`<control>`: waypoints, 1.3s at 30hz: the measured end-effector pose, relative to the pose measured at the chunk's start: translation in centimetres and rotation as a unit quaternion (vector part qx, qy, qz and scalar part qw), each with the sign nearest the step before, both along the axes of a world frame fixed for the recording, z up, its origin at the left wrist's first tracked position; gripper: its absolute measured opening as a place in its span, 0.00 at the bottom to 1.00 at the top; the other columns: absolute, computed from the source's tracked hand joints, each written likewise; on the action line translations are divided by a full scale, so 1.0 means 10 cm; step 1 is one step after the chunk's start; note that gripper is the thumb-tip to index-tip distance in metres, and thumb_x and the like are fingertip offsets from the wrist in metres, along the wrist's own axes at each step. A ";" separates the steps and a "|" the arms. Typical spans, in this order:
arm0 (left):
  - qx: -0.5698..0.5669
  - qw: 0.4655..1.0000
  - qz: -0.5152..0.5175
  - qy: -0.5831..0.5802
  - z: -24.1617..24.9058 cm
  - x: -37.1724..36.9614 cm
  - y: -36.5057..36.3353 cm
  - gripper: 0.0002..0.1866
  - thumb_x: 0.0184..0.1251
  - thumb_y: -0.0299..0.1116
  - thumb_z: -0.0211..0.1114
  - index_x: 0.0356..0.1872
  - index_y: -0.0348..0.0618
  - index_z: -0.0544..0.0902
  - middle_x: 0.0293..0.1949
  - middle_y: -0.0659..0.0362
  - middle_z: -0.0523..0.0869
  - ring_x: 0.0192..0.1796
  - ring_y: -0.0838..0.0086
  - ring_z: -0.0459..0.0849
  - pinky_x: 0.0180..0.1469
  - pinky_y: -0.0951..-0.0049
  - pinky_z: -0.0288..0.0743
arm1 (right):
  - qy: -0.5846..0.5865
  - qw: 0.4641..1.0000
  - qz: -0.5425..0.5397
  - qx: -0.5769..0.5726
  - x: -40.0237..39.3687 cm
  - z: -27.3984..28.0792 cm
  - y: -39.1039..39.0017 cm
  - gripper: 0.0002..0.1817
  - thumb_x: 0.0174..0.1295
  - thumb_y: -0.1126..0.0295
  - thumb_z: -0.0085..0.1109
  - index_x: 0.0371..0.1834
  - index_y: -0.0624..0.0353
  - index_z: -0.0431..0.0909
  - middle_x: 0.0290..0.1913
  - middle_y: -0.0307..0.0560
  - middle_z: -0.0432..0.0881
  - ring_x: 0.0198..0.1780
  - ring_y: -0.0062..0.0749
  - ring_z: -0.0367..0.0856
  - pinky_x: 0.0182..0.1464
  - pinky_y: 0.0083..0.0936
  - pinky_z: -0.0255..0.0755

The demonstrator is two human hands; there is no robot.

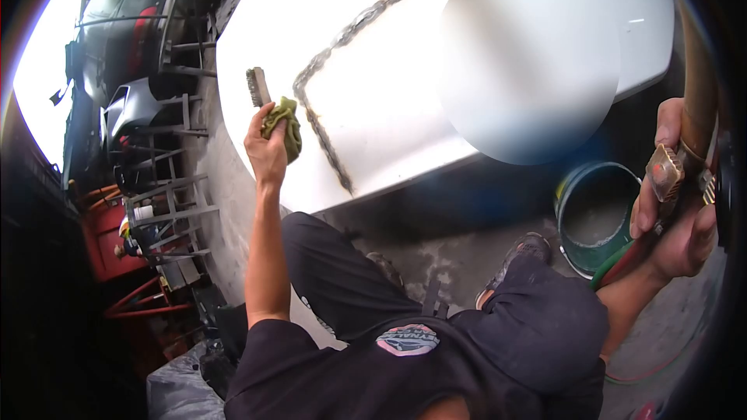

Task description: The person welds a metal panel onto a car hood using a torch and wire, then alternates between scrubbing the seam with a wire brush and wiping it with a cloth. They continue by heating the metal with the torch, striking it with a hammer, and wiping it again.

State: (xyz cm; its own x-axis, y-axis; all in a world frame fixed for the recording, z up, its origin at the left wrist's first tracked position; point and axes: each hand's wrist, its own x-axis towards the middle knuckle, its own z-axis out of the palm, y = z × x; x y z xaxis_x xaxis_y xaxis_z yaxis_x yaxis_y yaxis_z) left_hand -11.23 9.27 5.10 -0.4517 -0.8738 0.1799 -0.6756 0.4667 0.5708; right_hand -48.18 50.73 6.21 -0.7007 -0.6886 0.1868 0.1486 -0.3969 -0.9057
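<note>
My left hand is closed on a wire brush and a crumpled green cloth, over the left part of a large white panel. A rough, dark-edged weld line runs down the panel and bends toward its upper edge. At the far right, my right hand has its fingers around a tool with a metal fitting, beside a thick tan pipe-like part. A round blurred patch hides part of the panel.
A green bucket stands on the floor below the panel's right part. Metal stands, a dark car and a red frame are at the left. A thin hose lies at the lower right.
</note>
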 end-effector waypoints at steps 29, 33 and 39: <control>0.023 0.990 -0.083 0.110 0.12 -0.37 0.20 0.15 0.74 0.21 0.65 0.59 0.36 0.84 0.51 0.54 0.89 0.53 0.72 0.88 0.58 0.73 0.83 | 0.051 0.998 -0.028 -0.002 0.15 0.16 -0.10 0.59 0.65 0.43 0.64 0.85 0.65 0.39 0.49 0.53 0.70 0.19 0.16 0.73 0.16 0.10 0.72; -0.027 0.997 -0.058 0.035 -0.17 -0.74 -0.20 0.16 0.73 0.23 0.67 0.60 0.35 0.84 0.48 0.51 0.90 0.52 0.71 0.89 0.56 0.75 0.83 | 0.043 0.998 -0.037 -0.011 0.12 0.16 -0.09 0.57 0.65 0.44 0.64 0.86 0.63 0.41 0.48 0.53 0.70 0.19 0.16 0.72 0.16 0.09 0.70; -0.160 0.963 -0.213 0.037 -0.88 -3.03 0.03 0.10 0.59 0.27 0.62 0.36 0.36 0.89 0.34 0.43 0.85 0.43 0.53 0.81 0.48 0.58 0.77 | 0.041 0.998 -0.044 0.000 0.13 0.10 -0.09 0.56 0.66 0.42 0.63 0.84 0.67 0.45 0.48 0.54 0.70 0.19 0.15 0.72 0.16 0.10 0.71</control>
